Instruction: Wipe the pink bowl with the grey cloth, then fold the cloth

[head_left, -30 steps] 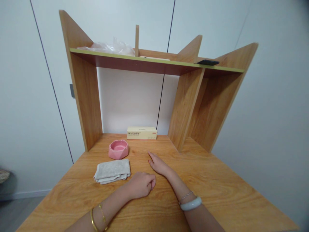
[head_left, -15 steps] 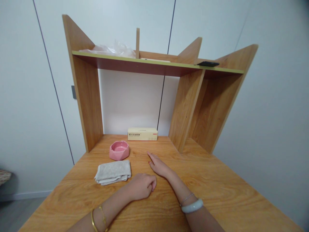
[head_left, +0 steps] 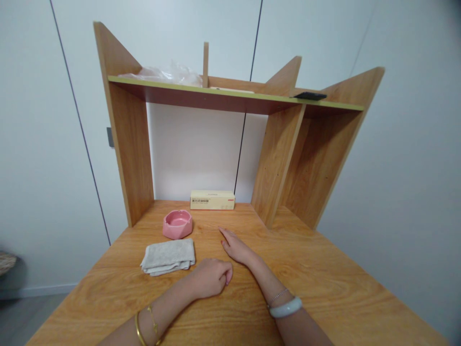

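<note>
My left hand [head_left: 213, 278] rests on the wooden desk [head_left: 324, 283] with its fingers curled in, and nothing shows in it. Just left of it lies a folded grey towel [head_left: 168, 255], apart from the hand. My right hand [head_left: 236, 247] lies on the desk with fingers stretched forward and thumb apart, holding nothing. Behind the towel stands a pink faceted ashtray [head_left: 177, 225] with notches in its rim. Farther back, beyond my right fingertips, a long cream box [head_left: 212, 200] with dark print sits near the wall.
A wooden shelf unit [head_left: 234, 98] rises from the back of the desk, its upright divider [head_left: 277, 168] on the right. On top lie a clear plastic bag [head_left: 165, 74] and a flat black object [head_left: 310, 95]. White wall panels stand behind.
</note>
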A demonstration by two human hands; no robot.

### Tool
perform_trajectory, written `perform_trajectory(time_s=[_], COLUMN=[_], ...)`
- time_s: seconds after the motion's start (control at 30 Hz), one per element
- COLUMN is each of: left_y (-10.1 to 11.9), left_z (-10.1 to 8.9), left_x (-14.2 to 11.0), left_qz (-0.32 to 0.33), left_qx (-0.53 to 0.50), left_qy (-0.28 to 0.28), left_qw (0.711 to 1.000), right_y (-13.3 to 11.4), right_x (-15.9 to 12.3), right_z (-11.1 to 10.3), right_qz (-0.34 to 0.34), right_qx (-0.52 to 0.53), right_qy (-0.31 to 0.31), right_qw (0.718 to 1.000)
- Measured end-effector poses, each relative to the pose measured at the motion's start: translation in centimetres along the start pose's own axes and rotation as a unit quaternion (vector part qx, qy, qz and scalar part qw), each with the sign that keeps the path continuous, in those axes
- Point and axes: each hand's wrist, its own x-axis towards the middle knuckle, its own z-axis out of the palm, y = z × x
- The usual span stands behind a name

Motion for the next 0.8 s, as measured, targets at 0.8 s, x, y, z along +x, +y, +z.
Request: perform_trajectory(time_s=[0.8], left_y=[-0.11], left_z=[0.38], left_x=[-0.01], left_qz=[0.004], left_qx=[-0.006], left_qy=[0.037], left_qw=[0.999], right_y=[-0.02], right_x=[0.08], right_z=[0.07], right_qz=[-0.004], right_qx=[-0.024], right_qy=[-0.003], right_qw=[1.000])
